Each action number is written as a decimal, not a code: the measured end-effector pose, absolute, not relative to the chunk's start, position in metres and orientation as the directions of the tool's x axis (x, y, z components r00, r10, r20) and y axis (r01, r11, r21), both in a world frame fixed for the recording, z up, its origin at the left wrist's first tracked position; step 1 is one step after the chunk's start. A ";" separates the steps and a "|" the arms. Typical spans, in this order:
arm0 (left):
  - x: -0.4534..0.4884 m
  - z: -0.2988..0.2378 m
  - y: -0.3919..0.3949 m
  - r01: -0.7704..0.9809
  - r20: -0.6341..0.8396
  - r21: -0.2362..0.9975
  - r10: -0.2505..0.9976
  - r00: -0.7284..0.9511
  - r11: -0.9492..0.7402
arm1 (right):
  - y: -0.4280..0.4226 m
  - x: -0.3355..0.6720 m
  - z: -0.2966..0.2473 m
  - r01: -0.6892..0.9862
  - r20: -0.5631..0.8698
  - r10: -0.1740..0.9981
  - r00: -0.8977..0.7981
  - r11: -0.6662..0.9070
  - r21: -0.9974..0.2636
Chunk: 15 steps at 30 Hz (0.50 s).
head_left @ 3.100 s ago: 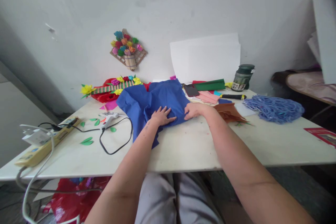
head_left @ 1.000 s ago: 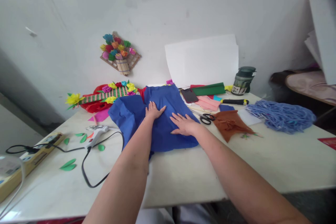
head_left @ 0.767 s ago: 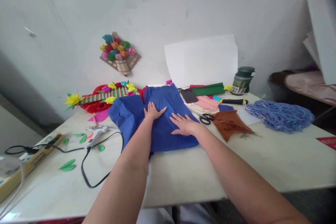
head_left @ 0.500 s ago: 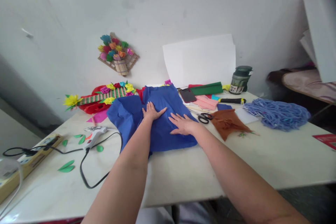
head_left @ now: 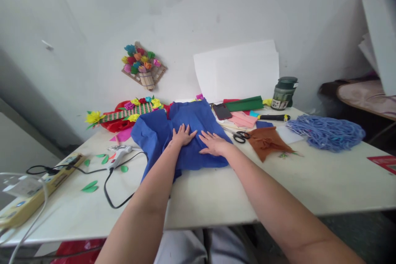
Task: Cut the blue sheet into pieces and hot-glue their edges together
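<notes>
A large piece of blue cloth or crepe paper (head_left: 194,111) lies spread on the table, its left part creased and folded. My left hand (head_left: 183,135) rests on the middle of it, fingers spread. Flat on its right part lies my right hand (head_left: 214,143), also with the fingers apart. Neither hand grips anything. To the right of the blue sheet are black-handled scissors (head_left: 240,136) and a crumpled brown piece (head_left: 269,141). A glue gun (head_left: 120,156) with a black cord lies at its left.
A power strip (head_left: 58,177) with cords runs along the left edge, near several green paper leaves (head_left: 90,186). Behind lie a flower-trimmed strip (head_left: 126,114), a phone (head_left: 222,111) and green paper (head_left: 244,103). Blue yarn (head_left: 328,132) and a dark jar (head_left: 284,93) stand right.
My left hand has slid slightly toward me and to the right over the blue sheet. My right hand stays nearly in place. The view has shifted slightly.
</notes>
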<state>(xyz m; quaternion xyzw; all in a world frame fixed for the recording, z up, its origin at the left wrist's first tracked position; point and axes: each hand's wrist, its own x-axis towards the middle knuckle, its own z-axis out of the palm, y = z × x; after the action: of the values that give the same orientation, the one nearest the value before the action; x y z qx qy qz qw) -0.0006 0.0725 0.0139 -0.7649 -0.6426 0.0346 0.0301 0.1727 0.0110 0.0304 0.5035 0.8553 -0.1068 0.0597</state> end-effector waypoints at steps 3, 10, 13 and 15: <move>0.000 0.025 0.062 0.990 -0.107 -0.078 0.988 0.111 -0.120 | 0.013 0.172 0.028 0.867 -0.184 0.847 -0.498 0.480 -0.134; 0.021 0.061 0.038 0.960 -0.037 -0.075 0.963 0.267 -0.269 | 0.016 0.172 0.024 0.853 -0.162 0.838 -0.521 0.507 -0.124; 0.043 0.055 0.032 0.948 0.050 0.058 0.949 0.311 -0.314 | 0.018 0.172 0.020 0.850 -0.148 0.837 -0.527 0.515 -0.115; 0.054 0.039 0.028 0.917 0.036 0.100 0.923 0.384 -0.386 | 0.018 0.172 0.018 0.843 -0.098 0.841 -0.532 0.515 -0.156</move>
<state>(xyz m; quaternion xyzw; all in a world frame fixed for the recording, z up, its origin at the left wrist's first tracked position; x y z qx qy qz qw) 0.0540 0.0275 0.0394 -0.8313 -0.5532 -0.0429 -0.0315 0.1717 0.0182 0.0178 0.4839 0.8702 -0.0926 0.0050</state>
